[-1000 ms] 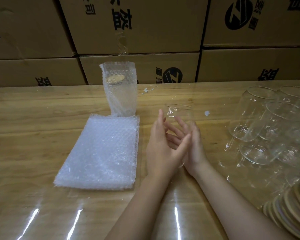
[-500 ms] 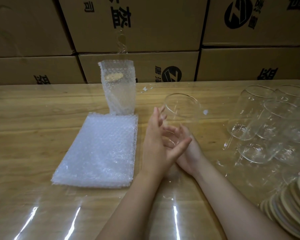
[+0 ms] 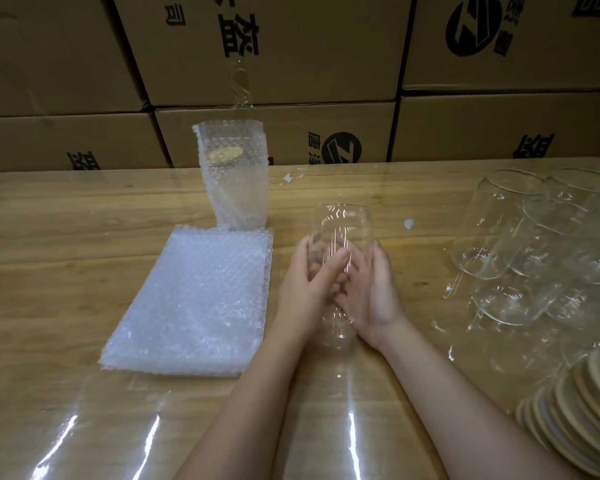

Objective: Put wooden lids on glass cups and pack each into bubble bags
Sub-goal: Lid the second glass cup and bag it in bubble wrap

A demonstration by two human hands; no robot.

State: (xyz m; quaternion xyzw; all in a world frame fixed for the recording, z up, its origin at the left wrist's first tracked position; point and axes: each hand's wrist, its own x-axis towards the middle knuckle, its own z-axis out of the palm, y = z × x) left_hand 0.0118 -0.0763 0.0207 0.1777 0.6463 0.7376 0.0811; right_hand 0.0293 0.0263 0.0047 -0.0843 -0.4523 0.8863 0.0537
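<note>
Glass cup, clear and without a lid, is at the centre of my view over the wooden table. It is tipped so its open mouth points toward twelve o'clock and its base toward me; I cannot tell whether the base touches the table. I hold it with both hands. My left hand wraps its left side with the thumb laid across the front, and my right hand cradles its right side, fingers curled behind the glass. I judge the double grip is there to steady slippery glass before a lid goes on. At nine o'clock of the cup lies a flat stack of bubble bags, handy for packing. At eleven o'clock stands one finished cup, lidded and upright in its bag. At three o'clock loose glass cups lie clustered on their sides. At five o'clock wooden lids overlap in a row, near my right arm. Cardboard boxes wall the far edge.
</note>
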